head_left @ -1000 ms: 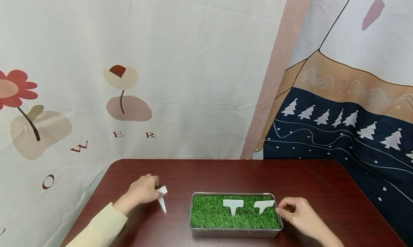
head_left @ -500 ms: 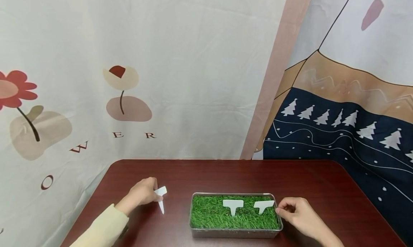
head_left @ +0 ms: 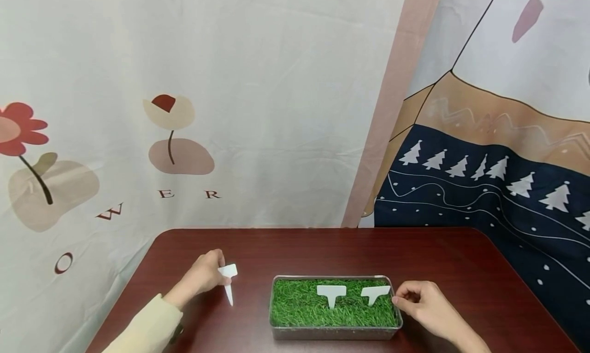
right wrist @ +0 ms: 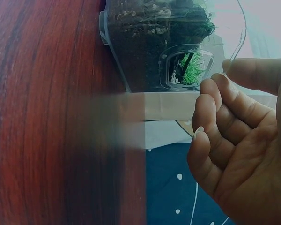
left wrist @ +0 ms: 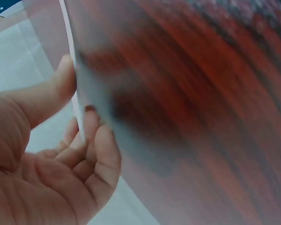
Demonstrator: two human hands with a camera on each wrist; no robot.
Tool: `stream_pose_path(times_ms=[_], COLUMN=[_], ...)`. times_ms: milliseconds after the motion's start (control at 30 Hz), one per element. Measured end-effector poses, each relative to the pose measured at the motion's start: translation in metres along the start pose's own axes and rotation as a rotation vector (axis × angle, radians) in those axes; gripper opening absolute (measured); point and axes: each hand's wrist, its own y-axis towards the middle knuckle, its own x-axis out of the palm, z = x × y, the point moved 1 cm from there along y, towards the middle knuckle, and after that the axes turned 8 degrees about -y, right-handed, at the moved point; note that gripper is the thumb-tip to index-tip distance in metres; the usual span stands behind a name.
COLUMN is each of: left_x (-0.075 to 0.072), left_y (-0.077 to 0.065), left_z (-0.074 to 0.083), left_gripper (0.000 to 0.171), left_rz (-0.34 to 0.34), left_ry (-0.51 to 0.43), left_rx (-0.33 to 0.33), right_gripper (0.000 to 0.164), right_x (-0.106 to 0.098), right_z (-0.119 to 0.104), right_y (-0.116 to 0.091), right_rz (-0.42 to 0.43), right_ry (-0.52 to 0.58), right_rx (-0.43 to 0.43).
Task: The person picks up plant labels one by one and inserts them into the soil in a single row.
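In the head view, my left hand (head_left: pixel 203 273) pinches a white T-shaped plant label (head_left: pixel 229 271) left of the tray, its pointed stem hanging down. The left wrist view shows that label (left wrist: pixel 77 105) edge-on between thumb and fingers. A clear plastic tray (head_left: pixel 336 334) of green grass stands on the table. Upright in the grass are two more white labels, one near the middle (head_left: pixel 331 294) and one tilted label (head_left: pixel 374 293) near the right end. My right hand (head_left: pixel 426 307) holds the tray's right rim, thumb and forefinger meeting at the edge (right wrist: pixel 232 58) in the right wrist view.
Beneath everything is a dark red wooden table (head_left: pixel 258 250) with rounded far corners. Behind it hangs a pale curtain (head_left: pixel 286 112) printed with flowers and letters. To the right, a navy cloth (head_left: pixel 461 204) with white trees hangs past the table's edge.
The label in my left hand has turned slightly, its stem now pointing more straight down, and the fingers have shifted on it. The right hand stays on the tray rim.
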Motion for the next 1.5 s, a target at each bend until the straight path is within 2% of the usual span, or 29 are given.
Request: stream_pose_path(times_ms=[200, 400, 500, 767, 933, 1233, 1500], left_x=[-0.010, -0.024, -0.028, -0.035, -0.036, -0.036, -0.033], left_y=[-0.004, -0.015, -0.020, -0.033, -0.041, -0.049, -0.056], left_z=[0.006, 0.022, 0.030, 0.048, 0.058, 0.066, 0.071], left_gripper=[0.025, 0.012, 0.011, 0.013, 0.008, 0.005, 0.008], left_rz=[0.104, 0.183, 0.220, 0.313, 0.375, 0.400, 0.406], left_ry=[-0.102, -0.224, -0.270, -0.268, -0.257, -0.310, -0.376], left_rx=[0.090, 0.087, 0.110, 0.193, 0.227, 0.182, 0.206], right_gripper=[0.018, 0.018, 0.018, 0.018, 0.018, 0.017, 0.017], right_x=[0.000, 0.000, 0.000, 0.000, -0.001, 0.000, 0.000], right_z=[0.000, 0.000, 0.000, -0.001, 0.000, 0.000, 0.000], right_y=[0.000, 0.000, 0.000, 0.000, 0.000, 0.000, 0.000], right_rz=[0.006, 0.005, 0.005, 0.013, 0.006, 0.001, -0.006], right_ry=[-0.002, 0.000, -0.001, -0.007, -0.004, 0.001, 0.003], right_rx=[-0.005, -0.001, 0.002, -0.004, 0.001, -0.001, 0.006])
